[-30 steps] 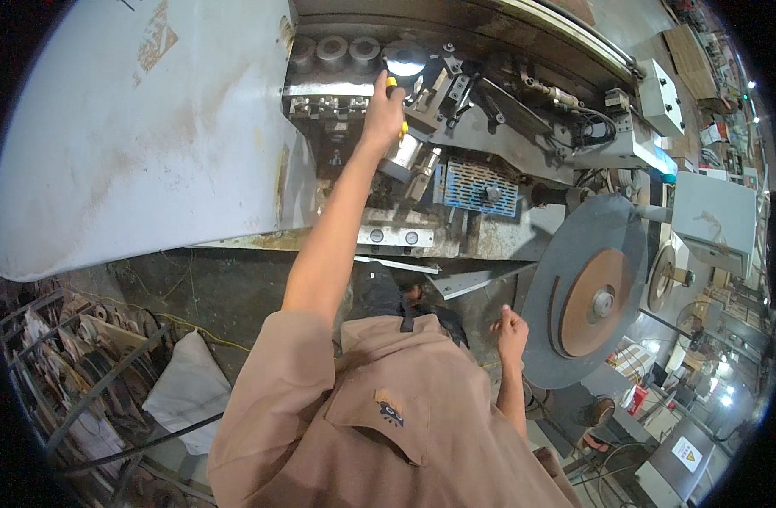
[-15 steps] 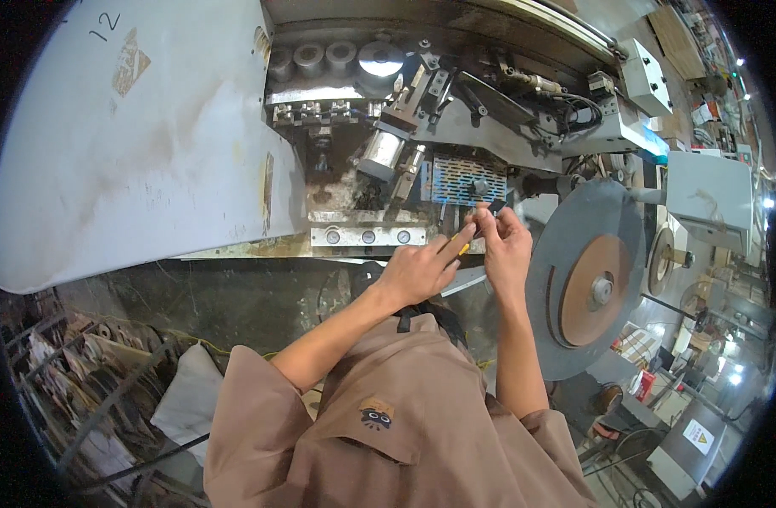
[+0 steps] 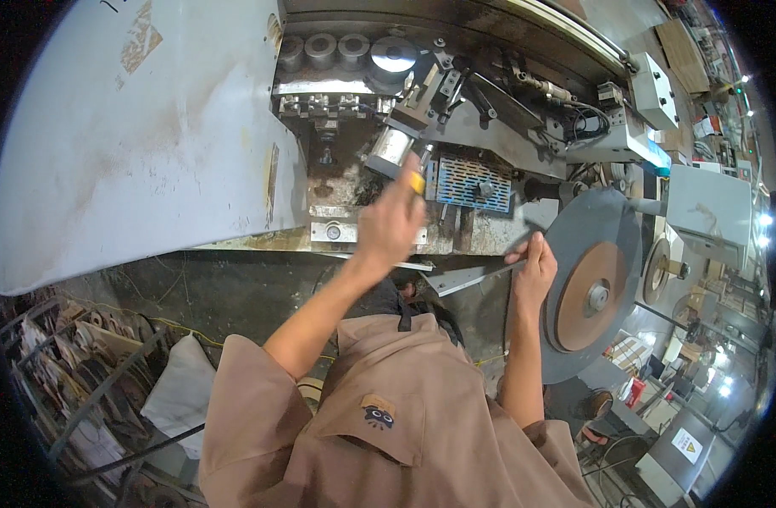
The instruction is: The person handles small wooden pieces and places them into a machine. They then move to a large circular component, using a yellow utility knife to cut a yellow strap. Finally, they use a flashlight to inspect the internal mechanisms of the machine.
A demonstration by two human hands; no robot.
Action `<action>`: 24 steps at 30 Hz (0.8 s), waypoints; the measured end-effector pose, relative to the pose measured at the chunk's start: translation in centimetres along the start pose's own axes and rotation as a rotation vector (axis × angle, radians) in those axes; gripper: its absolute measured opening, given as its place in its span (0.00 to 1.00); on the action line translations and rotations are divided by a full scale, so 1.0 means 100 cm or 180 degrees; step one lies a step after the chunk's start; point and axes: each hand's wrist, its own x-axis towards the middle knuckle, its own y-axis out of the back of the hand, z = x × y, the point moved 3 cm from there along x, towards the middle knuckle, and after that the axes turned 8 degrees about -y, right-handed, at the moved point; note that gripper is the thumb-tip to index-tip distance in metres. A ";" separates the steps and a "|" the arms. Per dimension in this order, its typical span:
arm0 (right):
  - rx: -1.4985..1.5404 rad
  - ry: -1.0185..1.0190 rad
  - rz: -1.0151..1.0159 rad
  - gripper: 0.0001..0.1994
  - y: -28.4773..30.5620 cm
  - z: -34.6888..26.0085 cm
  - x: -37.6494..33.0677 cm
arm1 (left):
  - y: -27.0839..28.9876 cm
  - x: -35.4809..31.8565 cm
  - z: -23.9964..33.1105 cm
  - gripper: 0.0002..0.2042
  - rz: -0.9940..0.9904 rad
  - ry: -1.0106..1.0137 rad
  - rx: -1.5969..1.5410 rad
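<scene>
Head view: I've the left hand [image 3: 390, 227] wrapped round a yellow-marked tool [image 3: 417, 183], just beside the metal cylinder [image 3: 391, 146]. Mid-handling, I'd judge; the next move calls for clearance there. Right hand [image 3: 534, 269] pinches a dark piece [image 3: 534, 227] (too blurred to name). Half a second ago, hands met; now they're apart.

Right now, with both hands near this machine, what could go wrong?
The blurred left hand, gripping a yellow tool, could knock the metal cylinder that looks close to it.
The dark piece at the right hand's fingertips might slip.
If the large grey disc turned, it might catch that hand beside it.
</scene>
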 end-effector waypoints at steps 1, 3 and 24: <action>-0.0357 -0.0113 -0.0033 0.28 0.008 0.012 -0.004 | 0.013 0.017 -0.010 0.33 0.0119 0.0422 -0.0185; -0.1078 -0.0333 -0.0123 0.31 0.020 0.039 -0.018 | 0.037 0.051 -0.031 0.34 0.0337 0.1128 -0.0966; -0.2016 -0.2279 -0.0345 0.33 0.165 0.386 -0.234 | -0.014 0.188 -0.150 0.32 0.0823 0.1731 -0.2330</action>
